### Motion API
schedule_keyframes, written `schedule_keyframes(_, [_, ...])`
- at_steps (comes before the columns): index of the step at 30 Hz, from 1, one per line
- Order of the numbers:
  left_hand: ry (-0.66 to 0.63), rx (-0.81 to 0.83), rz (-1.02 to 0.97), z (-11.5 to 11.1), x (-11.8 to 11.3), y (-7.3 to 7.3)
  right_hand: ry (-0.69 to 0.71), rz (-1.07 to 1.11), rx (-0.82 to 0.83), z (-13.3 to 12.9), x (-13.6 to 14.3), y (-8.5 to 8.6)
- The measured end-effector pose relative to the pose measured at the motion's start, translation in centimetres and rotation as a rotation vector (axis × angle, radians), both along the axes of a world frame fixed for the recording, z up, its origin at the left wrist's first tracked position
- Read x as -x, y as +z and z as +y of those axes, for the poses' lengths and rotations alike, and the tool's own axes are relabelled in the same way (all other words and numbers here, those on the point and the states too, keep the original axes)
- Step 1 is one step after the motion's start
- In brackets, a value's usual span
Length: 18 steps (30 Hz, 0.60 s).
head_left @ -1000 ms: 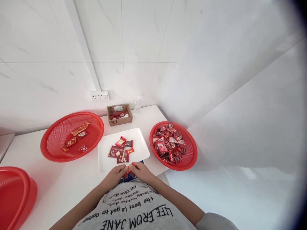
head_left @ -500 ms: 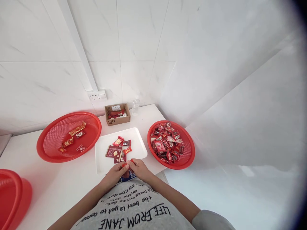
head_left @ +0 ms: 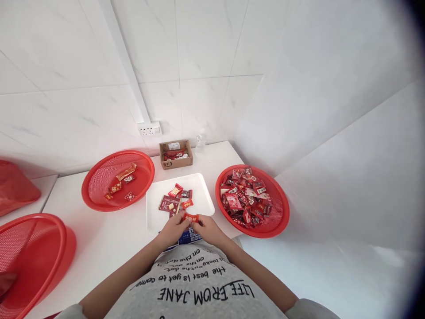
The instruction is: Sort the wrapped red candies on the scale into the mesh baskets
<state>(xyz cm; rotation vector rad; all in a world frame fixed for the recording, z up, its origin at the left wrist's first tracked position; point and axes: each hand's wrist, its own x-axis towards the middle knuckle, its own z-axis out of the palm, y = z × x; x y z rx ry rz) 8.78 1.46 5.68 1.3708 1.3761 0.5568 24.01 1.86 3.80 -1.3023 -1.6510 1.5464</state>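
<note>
Between my two hands, at the near edge of the white tray (head_left: 206,195), is a small red packet (head_left: 192,217). My left hand (head_left: 175,228) pinches its left end, and the fingers of my right hand (head_left: 206,228) are closed on its right end. Several red and maroon wrapped packets lie on the tray just beyond my hands, among them a large maroon one (head_left: 166,203) and a small red one (head_left: 187,203). Below my hands, a blue printed package (head_left: 190,237) shows against the shirt.
A red basket heaped with packets (head_left: 281,212) stands right of the tray; another with a few packets (head_left: 96,177) is at left. Behind are a cardboard box (head_left: 179,163) and a clear bottle (head_left: 200,144). A red basket (head_left: 63,248) and red bag (head_left: 16,188) are far left.
The view has swung left, so everything sits further right and more of the near left basket and a red bag show. The red packet between my hands is now more visible.
</note>
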Motion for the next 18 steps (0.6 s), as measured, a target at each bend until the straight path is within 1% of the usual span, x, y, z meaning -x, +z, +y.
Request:
schedule_keyframes(2, [-0.008,-0.008,-0.006,0.1,-0.2,0.5,0.015,0.066,0.068,0.0,-0.2,0.6])
schedule_keyframes(5, [-0.056,0.002,-0.034,-0.1,-0.4,0.9,0.04,0.141,0.207,0.0,-0.8,1.6])
schedule_keyframes(7, [-0.075,0.033,-0.046,-0.3,-0.6,0.9,0.048,0.171,0.274,-0.1,-1.3,1.8])
schedule_keyframes(9, [-0.064,0.076,-0.059,-0.5,-1.2,0.9,0.053,0.203,0.307,-0.1,-1.7,1.7])
schedule_keyframes(11, [-0.034,0.123,-0.084,-0.6,-1.9,1.0,0.047,0.219,0.311,-0.1,-2.2,1.5])
schedule_keyframes(16, [0.076,0.212,-0.177,-0.4,-4.5,1.7,0.062,0.228,0.228,0.3,-4.0,0.6])
schedule_keyframes(18, [0.121,0.24,-0.223,-0.4,-5.5,1.7,0.076,0.226,0.211,0.7,-4.7,0.2])
